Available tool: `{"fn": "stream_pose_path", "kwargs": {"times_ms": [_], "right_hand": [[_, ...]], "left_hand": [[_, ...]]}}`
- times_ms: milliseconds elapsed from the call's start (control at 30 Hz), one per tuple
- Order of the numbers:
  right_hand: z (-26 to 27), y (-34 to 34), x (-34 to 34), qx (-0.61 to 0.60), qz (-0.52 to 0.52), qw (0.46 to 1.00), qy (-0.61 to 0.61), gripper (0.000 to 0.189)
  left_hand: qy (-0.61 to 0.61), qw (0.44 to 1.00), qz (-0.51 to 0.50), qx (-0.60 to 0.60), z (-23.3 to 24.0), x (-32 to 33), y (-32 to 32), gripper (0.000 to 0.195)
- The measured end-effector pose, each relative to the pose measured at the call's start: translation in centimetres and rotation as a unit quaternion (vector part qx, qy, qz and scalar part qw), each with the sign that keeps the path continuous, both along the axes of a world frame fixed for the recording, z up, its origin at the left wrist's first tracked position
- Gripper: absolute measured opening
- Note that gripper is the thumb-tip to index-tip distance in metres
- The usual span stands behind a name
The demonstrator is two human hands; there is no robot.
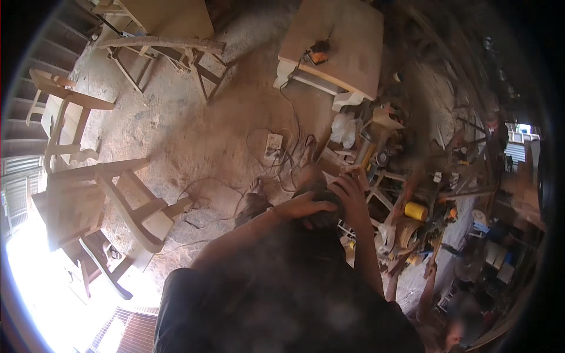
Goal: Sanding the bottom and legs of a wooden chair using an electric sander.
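Observation:
Both hands are close together in front of my lap, around a dark, rounded thing (325, 206) that I cannot make out. My left hand (311, 205) lies against its left side, with the thumb pointing right. My right hand (351, 194) reaches over its right side, fingers bent towards the upper left. Whether either hand grips it is unclear in the dim light. Beyond my feet, a white power strip (273, 145) with cords lies on the dusty floor. An orange and black corded power tool (318, 53) rests on a wooden table (353, 35).
Wooden chairs (75, 207) stand at the left. A wooden trestle (163, 43) holds a board (167, 17) at the top left. Cords trail across the floor. At the right are a heap of tools and scraps, a yellow container (416, 211), and another person (454, 326) holding a stick-like thing.

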State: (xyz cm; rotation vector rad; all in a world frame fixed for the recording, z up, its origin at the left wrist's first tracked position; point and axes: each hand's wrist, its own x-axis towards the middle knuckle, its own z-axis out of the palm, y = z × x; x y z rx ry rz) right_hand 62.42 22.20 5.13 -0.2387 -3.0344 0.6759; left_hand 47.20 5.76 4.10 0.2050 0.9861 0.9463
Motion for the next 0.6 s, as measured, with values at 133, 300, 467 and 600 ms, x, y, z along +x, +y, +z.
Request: {"fn": "stream_pose_path", "kwargs": {"times_ms": [133, 300, 467, 600], "right_hand": [[0.0, 5.8, -7.1, 0.06, 0.007, 0.997, 0.041, 0.053], [-7.0, 15.6, -10.9, -0.099, -0.188, 0.971, 0.111, 0.055], [-8.9, 26.6, -17.7, -0.742, -0.473, 0.475, 0.005, 0.052], [-8.0, 34.0, -27.3, -0.667, -0.41, 0.595, -0.181, 0.054]], "left_hand": [[0.129, 0.965, 0.157, 0.165, -4.3, -2.8, 6.2, 0.065], [0.161, 0.967, 0.195, 0.015, -4.2, -9.6, 16.0, 0.074], [0.117, 0.956, 0.269, 0.004, -6.4, -13.4, 26.8, 0.084], [0.369, 0.908, 0.187, 0.065, -9.5, -13.8, 31.4, 0.086]]}}
